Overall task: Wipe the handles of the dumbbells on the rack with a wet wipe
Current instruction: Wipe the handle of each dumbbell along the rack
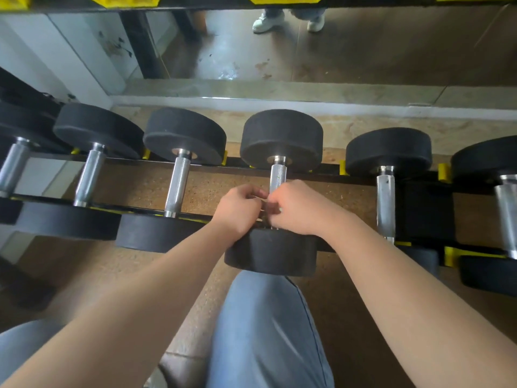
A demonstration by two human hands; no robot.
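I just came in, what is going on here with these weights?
A person in blue-grey trousers faces a low black metal rack of black round-headed dumbbells. The left hand and right hand meet, fingers curled, at the near end of the silver knurled handle of the middle dumbbell. Anything between them is hidden; no wet wipe shows clearly.
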